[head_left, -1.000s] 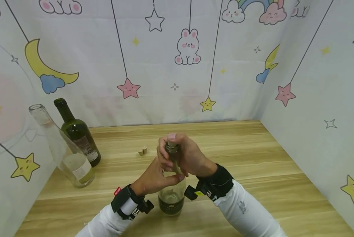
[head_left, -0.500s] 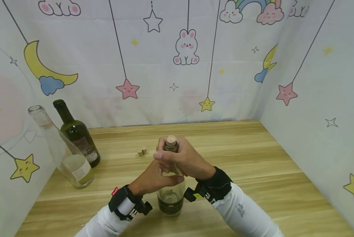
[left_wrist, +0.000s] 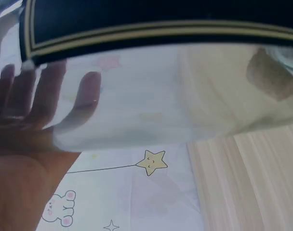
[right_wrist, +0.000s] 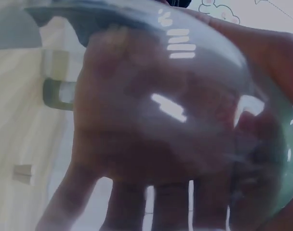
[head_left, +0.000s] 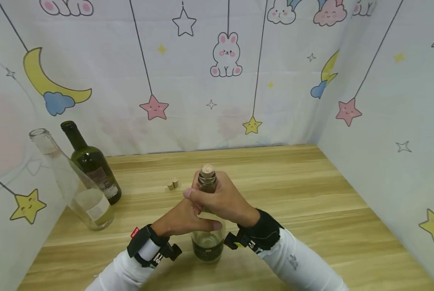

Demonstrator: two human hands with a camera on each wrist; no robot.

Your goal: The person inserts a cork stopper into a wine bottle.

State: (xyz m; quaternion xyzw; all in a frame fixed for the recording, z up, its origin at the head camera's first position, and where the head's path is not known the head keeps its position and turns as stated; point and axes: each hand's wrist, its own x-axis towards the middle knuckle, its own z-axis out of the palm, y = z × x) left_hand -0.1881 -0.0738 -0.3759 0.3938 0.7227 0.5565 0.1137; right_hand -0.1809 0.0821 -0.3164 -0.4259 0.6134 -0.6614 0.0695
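Note:
A glass bottle (head_left: 207, 244) with a dark label stands on the wooden table in front of me. In its mouth sits a cork (head_left: 207, 170), its top showing above the rim. My right hand (head_left: 229, 200) grips the neck just below the rim, the thumb lying across the front. Lower down, my left hand (head_left: 185, 218) holds the bottle, thumb on the near side. Through the clear glass (left_wrist: 137, 115) in the left wrist view, the left fingers (left_wrist: 50, 91) show. A brown lump (left_wrist: 272, 74) also appears through it; I cannot tell whether it is inside.
Two small corks (head_left: 172, 184) lie on the table beyond my hands, slightly left. At the far left stand a clear bottle (head_left: 89, 204) and a dark green wine bottle (head_left: 95, 169). Printed cloth (head_left: 187, 129) walls the table at the back and sides.
My right thumb has come off the cork's top and moved down to the neck, uncovering the cork. The left hand stays around the bottle. The view has shifted slightly.

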